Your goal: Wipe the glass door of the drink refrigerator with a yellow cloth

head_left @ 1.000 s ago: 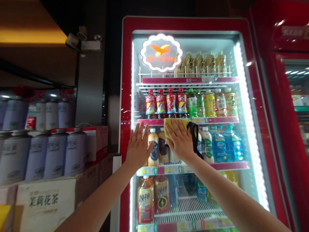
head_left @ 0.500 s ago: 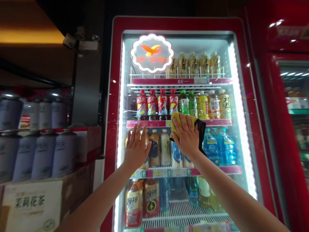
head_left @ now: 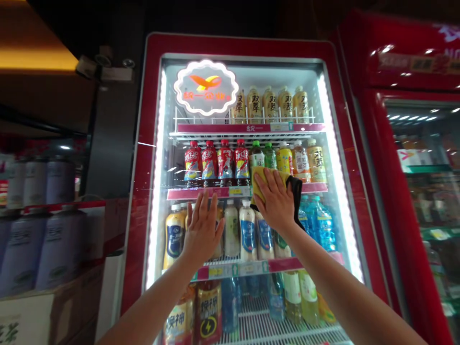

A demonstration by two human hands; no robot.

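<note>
- A person's right hand (head_left: pixel 276 201) presses a yellow cloth (head_left: pixel 259 178) flat against the glass door (head_left: pixel 323 158) of a red drinks cooler (head_left: pixel 143 143), fingers spread over the cloth, a dark part of it hanging at the right.
- The left hand (head_left: pixel 202 231) lies open-palmed on the glass, lower and to the left, fingers splayed, holding nothing.
- Behind the door, red-labelled bottles (head_left: pixel 217 162) line the shelf left of the cloth.
- A second red cooler (head_left: pixel 413 167) stands right.

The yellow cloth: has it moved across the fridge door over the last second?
Yes. The cloth under the right hand slid rightward along the glass door: it was below the red bottles, now it sits below the green ones.
</note>
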